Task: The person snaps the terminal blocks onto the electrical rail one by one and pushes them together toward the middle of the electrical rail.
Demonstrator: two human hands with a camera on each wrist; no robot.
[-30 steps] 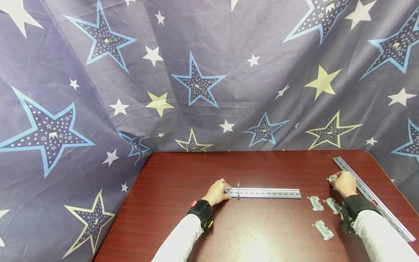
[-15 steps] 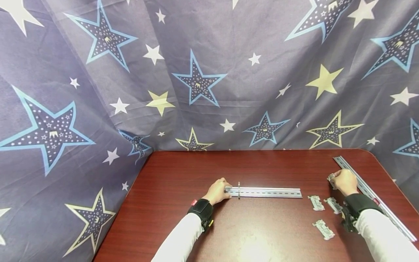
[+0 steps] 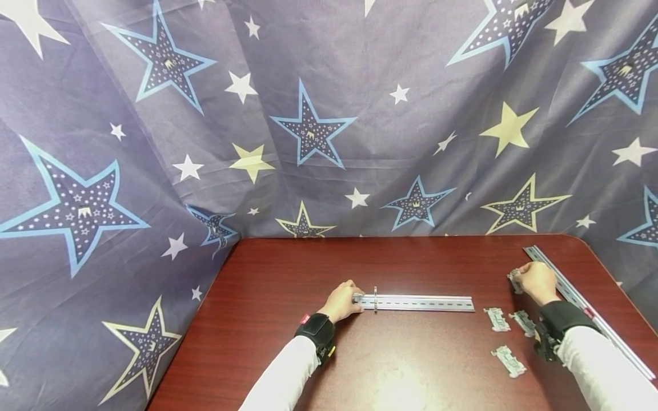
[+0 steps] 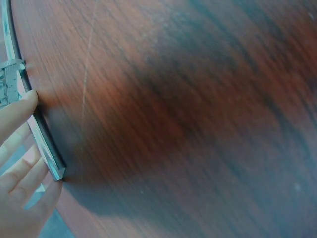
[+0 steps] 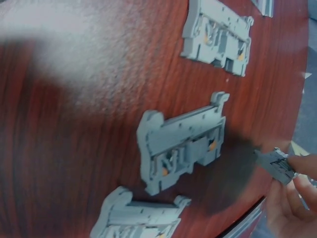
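Note:
My left hand (image 3: 341, 301) grips the left end of a slotted metal DIN rail (image 3: 426, 303) lying across the table. In the left wrist view, thumb and fingers lie on either side of the rail (image 4: 47, 148). A grey terminal block (image 3: 375, 299) sits upright across the rail, just right of that hand. At the right, my right hand (image 3: 538, 282) pinches another grey terminal block (image 3: 514, 281) above the table. The right wrist view shows this held block (image 5: 278, 166) between thumb and fingertips, partly covered by them.
Three loose terminal blocks lie near the right forearm: one by the rail's end (image 3: 497, 319), a second block (image 3: 523, 323) beside the wrist, a third block (image 3: 509, 361) closer in. A second DIN rail (image 3: 557, 275) runs along the table's right side. A star-patterned cloth (image 3: 329, 114) hangs behind.
My right hand has picked the terminal block up from beside the second rail, turned it and shifted it slightly left and away from me. The left hand and its rail have stayed still.

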